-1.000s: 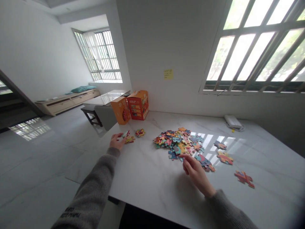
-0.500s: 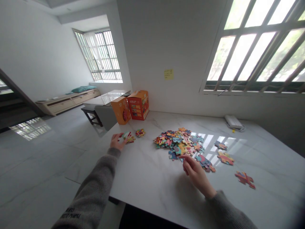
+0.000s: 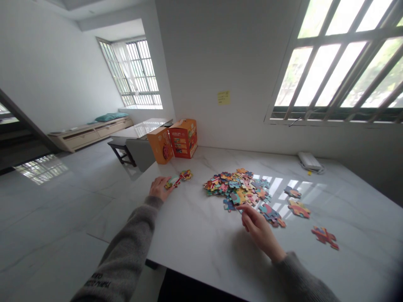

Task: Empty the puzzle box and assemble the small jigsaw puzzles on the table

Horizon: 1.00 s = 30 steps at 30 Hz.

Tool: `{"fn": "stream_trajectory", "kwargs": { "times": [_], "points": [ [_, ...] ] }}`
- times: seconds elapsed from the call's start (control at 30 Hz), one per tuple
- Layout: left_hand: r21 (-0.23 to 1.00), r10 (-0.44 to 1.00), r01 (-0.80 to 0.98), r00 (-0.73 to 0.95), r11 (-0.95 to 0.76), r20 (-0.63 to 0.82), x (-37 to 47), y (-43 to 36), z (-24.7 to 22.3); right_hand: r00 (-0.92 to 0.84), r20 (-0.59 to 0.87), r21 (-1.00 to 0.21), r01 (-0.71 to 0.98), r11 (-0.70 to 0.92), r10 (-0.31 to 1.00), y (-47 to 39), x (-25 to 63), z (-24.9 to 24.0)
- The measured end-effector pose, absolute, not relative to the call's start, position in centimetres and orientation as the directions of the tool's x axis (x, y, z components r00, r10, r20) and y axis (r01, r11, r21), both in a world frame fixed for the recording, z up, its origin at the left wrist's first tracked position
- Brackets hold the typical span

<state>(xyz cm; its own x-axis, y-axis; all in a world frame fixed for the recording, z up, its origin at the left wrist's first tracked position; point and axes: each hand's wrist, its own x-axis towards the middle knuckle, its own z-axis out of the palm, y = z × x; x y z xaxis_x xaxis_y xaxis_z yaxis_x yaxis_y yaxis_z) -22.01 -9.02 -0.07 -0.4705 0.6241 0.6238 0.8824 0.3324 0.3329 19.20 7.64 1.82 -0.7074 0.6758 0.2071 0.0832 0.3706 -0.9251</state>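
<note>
On the white table's left side, my left hand [image 3: 160,188] has its fingers closed at the edge of a small group of colourful puzzle pieces [image 3: 176,182]. The part under the fingertips is hidden. Another small cluster of joined pieces [image 3: 186,175] touches the far end of that group. My right hand [image 3: 260,233] rests at the near edge of a big puzzle pile [image 3: 241,188], index finger stretched out and the other fingers loosely bent. Just left of that fingertip lies a blue puzzle piece [image 3: 228,205]; some joined pieces [image 3: 272,216] lie to the right.
Loose puzzle pieces lie further right, among them a yellow-and-pink one [image 3: 299,209] and a red one [image 3: 325,238]. Two orange boxes [image 3: 183,138] stand at the back left corner. A white device with a cable [image 3: 310,161] sits by the wall.
My left hand has moved slightly right, and its puzzle pieces now lie against the small cluster beyond, where a gap was before. The right hand has stayed in place.
</note>
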Motion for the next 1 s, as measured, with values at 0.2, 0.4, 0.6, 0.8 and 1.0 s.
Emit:
{"fn": "stream_trajectory", "kwargs": {
  "times": [0.2, 0.4, 0.6, 0.8, 1.0],
  "points": [
    [0.548, 0.493, 0.792, -0.602, 0.268, 0.628, -23.5, -9.1, -0.8, -0.718, 0.207, -0.92, 0.088, 0.382, 0.665, 7.7, 19.2, 1.6],
    [0.822, 0.255, 0.479, -0.874, 0.309, 0.413, -25.6, -10.0, -1.2, -0.726, 0.201, -0.919, 0.092, 0.383, 0.658, 7.7, 19.4, 1.4],
    [0.608, 0.502, 0.68, -0.725, 0.41, 0.472, -24.1, -9.5, -1.8, -0.73, 0.203, -0.919, 0.088, 0.385, 0.653, 7.6, 19.3, 1.5],
    [0.591, 0.471, 0.72, -0.689, 0.363, 0.55, -24.0, -9.6, -1.2, -0.729, 0.212, -0.911, 0.094, 0.402, 0.65, 7.5, 19.3, 1.6],
    [0.441, 0.54, 0.695, -0.719, 0.569, 0.437, -23.0, -9.4, -1.2, -0.732, 0.203, -0.903, 0.117, 0.413, 0.65, 7.6, 19.3, 1.7]
  ]
}}
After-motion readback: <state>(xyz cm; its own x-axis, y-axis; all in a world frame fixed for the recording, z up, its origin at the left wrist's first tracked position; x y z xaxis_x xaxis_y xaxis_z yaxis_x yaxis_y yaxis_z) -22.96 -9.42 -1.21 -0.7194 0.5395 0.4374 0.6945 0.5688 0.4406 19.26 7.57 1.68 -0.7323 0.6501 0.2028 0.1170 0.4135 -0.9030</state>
